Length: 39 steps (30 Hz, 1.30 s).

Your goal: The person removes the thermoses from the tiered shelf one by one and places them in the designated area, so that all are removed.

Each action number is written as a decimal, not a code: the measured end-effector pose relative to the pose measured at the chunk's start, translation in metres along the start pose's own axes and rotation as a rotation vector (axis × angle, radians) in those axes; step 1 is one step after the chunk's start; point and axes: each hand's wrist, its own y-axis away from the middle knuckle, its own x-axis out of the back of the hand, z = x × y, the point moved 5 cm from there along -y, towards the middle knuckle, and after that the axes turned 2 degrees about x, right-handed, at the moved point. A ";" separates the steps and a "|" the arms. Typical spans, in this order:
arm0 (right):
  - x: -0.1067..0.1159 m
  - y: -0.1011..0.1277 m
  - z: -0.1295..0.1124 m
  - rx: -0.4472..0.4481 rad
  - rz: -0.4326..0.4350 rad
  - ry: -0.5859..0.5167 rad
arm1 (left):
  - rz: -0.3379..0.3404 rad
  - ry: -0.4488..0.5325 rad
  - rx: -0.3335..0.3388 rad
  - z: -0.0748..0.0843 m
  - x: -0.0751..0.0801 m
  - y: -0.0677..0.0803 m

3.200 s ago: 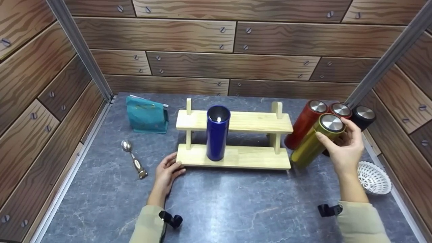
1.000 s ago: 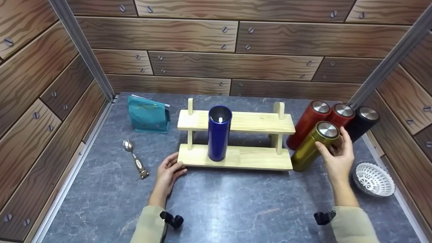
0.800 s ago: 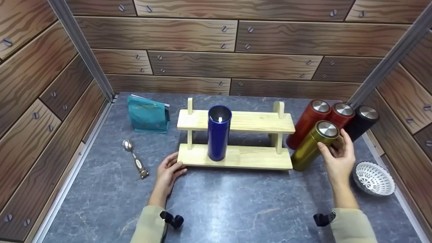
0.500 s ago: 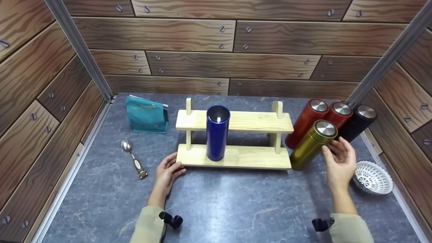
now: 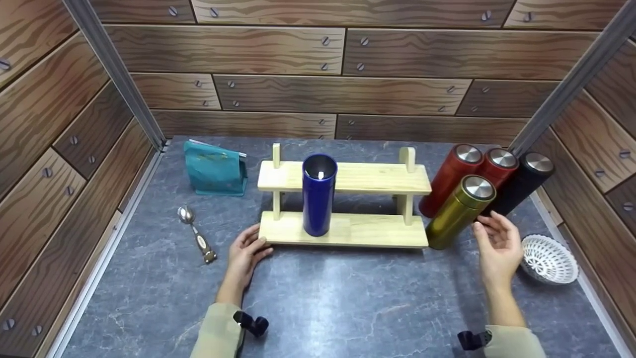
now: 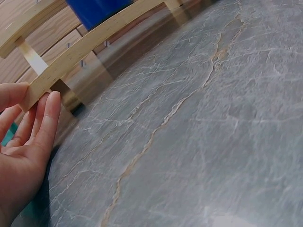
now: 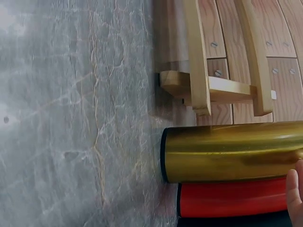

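Spoon (image 5: 197,235): lies on the grey desk (image 5: 338,298) to the left of the left hand, apart from it; a teal pouch (image 5: 215,168) stands beyond.
Left hand (image 5: 246,253): fingers straight and relaxed, fingertips (image 6: 51,101) resting against the near left corner of the wooden rack (image 5: 343,229); same place as in the earlier frames.
Wooden rack: two-tier, between the two hands, unmoved.
Blue canister (image 5: 318,194): upright on the rack's lower board, beyond and right of the left hand, lid off.
Gold canister (image 5: 459,211): stands free on the desk at the rack's right end, just beyond the right hand's fingertips; seconds ago the right hand was wrapped round its top.
Right hand (image 5: 497,246): has let go and drawn back toward the person; fingers spread and loosely bent, holding nothing, near the gold canister but no longer touching it.
Red canisters (image 5: 449,180): two, directly behind the gold one, with a black canister (image 5: 521,183) beside them, all capped in steel.
White basket (image 5: 549,259): on the desk just right of the right hand.
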 end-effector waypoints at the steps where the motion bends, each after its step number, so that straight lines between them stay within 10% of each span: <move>1: 0.000 0.001 0.001 -0.005 -0.004 -0.006 | -0.002 0.000 -0.001 0.000 0.000 0.000; 39: -0.074 0.037 0.016 -0.089 -0.284 -0.070 | -0.008 0.008 0.014 0.000 -0.001 0.000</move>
